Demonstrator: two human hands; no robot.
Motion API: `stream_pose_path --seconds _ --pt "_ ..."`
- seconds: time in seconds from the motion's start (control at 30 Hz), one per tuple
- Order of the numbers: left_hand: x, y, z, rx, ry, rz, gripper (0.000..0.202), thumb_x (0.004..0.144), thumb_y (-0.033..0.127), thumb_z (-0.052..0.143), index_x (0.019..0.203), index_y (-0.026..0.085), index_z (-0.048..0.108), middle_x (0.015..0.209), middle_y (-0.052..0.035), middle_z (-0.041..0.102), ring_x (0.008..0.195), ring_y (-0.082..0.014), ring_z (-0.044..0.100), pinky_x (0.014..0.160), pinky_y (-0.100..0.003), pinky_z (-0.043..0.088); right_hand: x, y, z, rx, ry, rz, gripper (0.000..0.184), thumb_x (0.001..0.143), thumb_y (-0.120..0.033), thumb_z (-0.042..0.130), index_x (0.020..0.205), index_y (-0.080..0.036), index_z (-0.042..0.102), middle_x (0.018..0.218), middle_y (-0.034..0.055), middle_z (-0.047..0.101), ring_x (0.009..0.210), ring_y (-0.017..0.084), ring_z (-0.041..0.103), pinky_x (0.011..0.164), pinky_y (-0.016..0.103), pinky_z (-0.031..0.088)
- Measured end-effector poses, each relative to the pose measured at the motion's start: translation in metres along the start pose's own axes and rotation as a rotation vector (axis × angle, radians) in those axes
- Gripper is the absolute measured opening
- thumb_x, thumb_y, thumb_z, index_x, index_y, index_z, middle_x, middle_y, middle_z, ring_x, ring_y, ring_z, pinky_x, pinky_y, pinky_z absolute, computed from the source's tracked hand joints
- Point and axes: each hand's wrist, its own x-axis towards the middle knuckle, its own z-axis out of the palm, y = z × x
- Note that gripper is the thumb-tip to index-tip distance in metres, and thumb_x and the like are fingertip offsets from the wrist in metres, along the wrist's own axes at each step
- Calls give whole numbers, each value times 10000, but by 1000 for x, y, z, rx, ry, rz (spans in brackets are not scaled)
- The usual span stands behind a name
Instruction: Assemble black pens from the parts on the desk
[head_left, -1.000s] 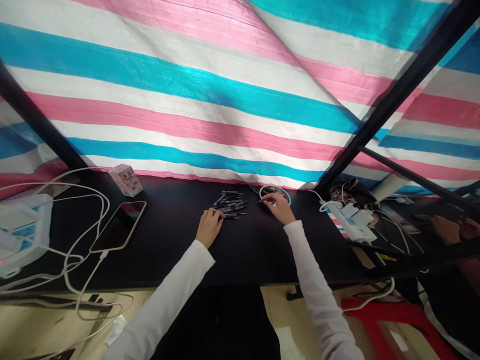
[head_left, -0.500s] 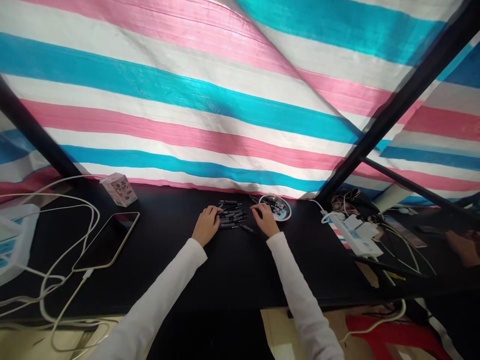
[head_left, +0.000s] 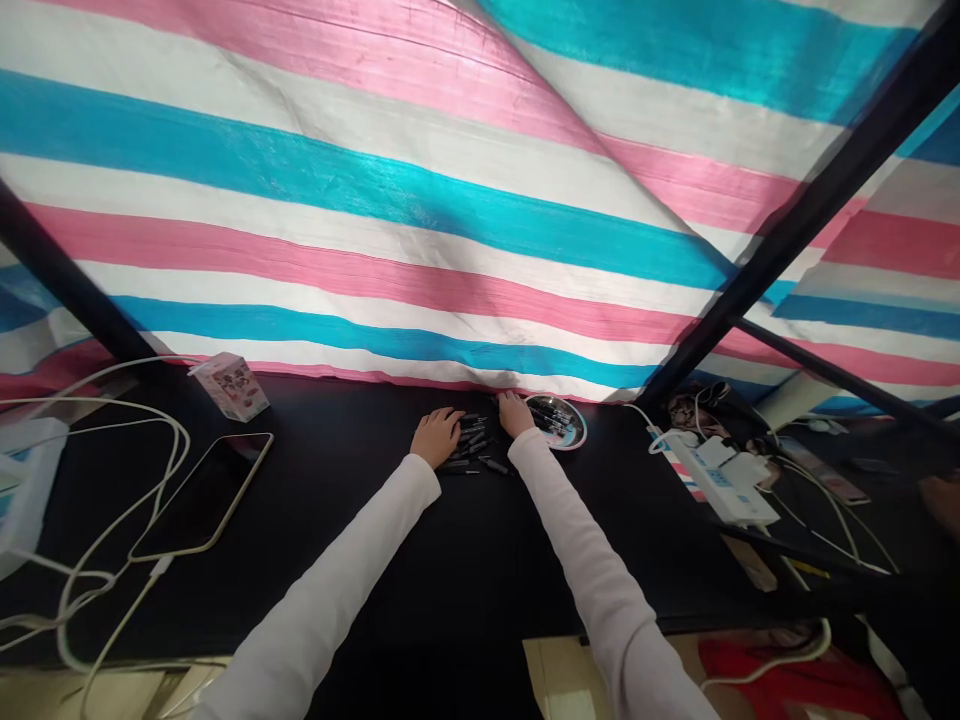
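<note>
At table (head_left: 337,530) centre, the left hand (head_left: 436,436) is spreading over the pens (head_left: 472,447), the right hand (head_left: 514,413) is curling beside them, any grip unclear, with some pens already lying in the dish (head_left: 556,421).

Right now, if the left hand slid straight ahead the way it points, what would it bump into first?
Probably the pile of small black pen-like pieces on the black table, just past the fingertips of the left hand. They look almost touching, but this view can't show exactly how close.
</note>
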Motion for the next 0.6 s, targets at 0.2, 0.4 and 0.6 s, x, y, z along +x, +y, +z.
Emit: stream_pose_path --seconds 0.2,0.4,0.6 --pt "-11 4 -17 -27 -56 83 244 872 188 404 1045 229 572 1056 -65 589 963 -231 552 798 -345 391 -12 -8 -1 227 -47 -194 336 737 -73 568 1052 -183 607 1011 50 594 933 156 555 855 302 429" --pt "-12 7 -28 -25 -3 -17 162 871 198 422 984 181 538 983 -69 567 912 -213 561 759 -314 403 -13 -18 8 616 17 -220 296 604 -47 681 869 -181 683 818 5 622 742 123 582 742 288 472" --pt "-9 -3 -37 -72 -33 -95 183 859 156 423 999 171 540 991 -68 557 926 -200 552 804 -297 415 -9 -24 13 750 -63 -187 249 648 -72 656 872 -174 695 875 37 672 822 153 619 791 305 482"
